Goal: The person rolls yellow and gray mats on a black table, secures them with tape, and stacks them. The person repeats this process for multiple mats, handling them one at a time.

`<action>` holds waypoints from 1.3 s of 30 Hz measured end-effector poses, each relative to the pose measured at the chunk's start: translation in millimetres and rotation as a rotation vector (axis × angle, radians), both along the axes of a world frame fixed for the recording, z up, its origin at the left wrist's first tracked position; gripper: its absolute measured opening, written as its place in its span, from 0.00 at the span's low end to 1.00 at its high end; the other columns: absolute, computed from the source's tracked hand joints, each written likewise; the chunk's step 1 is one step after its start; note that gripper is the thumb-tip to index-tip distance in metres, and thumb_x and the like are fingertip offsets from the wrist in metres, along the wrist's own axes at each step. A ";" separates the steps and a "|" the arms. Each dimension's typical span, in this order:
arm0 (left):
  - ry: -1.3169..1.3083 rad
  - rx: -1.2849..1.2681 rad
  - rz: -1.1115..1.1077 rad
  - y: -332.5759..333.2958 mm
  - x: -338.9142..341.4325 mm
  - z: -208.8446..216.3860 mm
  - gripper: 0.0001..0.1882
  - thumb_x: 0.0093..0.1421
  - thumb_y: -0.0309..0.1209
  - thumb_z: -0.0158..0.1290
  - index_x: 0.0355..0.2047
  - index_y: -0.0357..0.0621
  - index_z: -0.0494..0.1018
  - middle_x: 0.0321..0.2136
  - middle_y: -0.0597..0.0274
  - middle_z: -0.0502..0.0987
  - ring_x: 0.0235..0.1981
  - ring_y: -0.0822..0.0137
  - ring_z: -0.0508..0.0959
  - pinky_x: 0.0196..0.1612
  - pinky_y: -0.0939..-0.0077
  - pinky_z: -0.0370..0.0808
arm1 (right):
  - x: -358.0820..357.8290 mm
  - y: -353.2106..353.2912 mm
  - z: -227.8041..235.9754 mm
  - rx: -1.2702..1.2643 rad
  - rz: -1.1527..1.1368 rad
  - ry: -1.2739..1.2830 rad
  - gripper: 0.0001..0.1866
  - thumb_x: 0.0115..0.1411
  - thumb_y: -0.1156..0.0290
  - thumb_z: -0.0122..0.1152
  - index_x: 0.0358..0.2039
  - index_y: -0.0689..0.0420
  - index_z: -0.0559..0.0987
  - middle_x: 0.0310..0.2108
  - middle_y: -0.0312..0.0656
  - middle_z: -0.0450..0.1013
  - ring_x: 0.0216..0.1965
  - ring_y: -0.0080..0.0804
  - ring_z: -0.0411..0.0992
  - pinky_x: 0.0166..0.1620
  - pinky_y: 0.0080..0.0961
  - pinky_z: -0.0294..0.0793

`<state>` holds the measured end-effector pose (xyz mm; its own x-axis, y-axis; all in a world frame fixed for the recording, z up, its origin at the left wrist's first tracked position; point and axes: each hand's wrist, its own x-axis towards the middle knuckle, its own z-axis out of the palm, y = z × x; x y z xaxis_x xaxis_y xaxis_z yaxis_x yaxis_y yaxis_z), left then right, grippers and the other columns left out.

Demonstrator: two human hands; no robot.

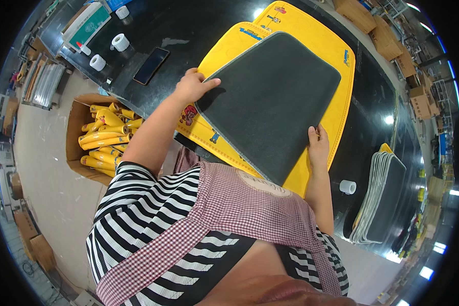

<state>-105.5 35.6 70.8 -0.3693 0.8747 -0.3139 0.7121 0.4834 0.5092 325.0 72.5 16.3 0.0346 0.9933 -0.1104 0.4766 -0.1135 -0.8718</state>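
A large dark grey mat (pixel 270 102) with a rounded, tapering outline lies at a slant over yellow printed sheets (pixel 345 97) on the black table. My left hand (pixel 191 86) grips the mat's left edge, thumb stretched over its top. At the mat's lower right edge, my right hand (pixel 319 144) holds on with thumb and fingertips, over the yellow sheet. Two yellow sheets show, one shifted past the other at the far side. Small cartoon figures are printed along their borders. The undersides of my fingers are partly hidden.
A phone (pixel 151 66) and white tape rolls (pixel 120 42) lie on the black table (pixel 188 20) at the left. Another roll (pixel 348 187) sits at the right, beside a stack of grey mats (pixel 380 199). A cardboard box (pixel 77 130) holds yellow rolled pieces (pixel 104 140).
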 end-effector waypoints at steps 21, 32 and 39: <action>0.050 0.574 -0.278 -17.3 19.0 130.1 0.06 0.62 0.25 0.62 0.39 0.38 0.77 0.28 0.54 0.76 0.31 0.61 0.77 0.36 0.69 0.74 | -54.5 -3.1 75.3 0.360 0.199 -0.281 0.37 0.61 0.55 0.73 0.63 0.66 0.73 0.53 0.51 0.73 0.48 0.42 0.75 0.52 0.35 0.76; -1.068 0.387 -1.363 -32.9 235.0 93.7 0.22 0.62 0.22 0.62 0.57 0.45 0.78 0.48 0.56 0.83 0.48 0.57 0.82 0.54 0.67 0.79 | 101.1 -18.7 130.8 -0.038 0.069 0.402 0.28 0.62 0.73 0.62 0.62 0.67 0.73 0.56 0.46 0.76 0.55 0.36 0.75 0.60 0.31 0.72; -0.643 -0.002 -0.623 2.6 186.1 -7.7 0.21 0.75 0.41 0.50 0.55 0.34 0.74 0.40 0.54 0.82 0.41 0.62 0.84 0.49 0.65 0.80 | 206.6 -79.1 99.1 -0.164 -0.189 0.595 0.31 0.61 0.76 0.59 0.66 0.65 0.68 0.58 0.48 0.74 0.56 0.41 0.75 0.62 0.37 0.73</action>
<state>80.6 38.2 63.1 0.4201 0.8570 -0.2983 0.4231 0.1058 0.8999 531.6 -6.5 115.4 0.0935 0.9447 -0.3143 -0.1241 -0.3022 -0.9451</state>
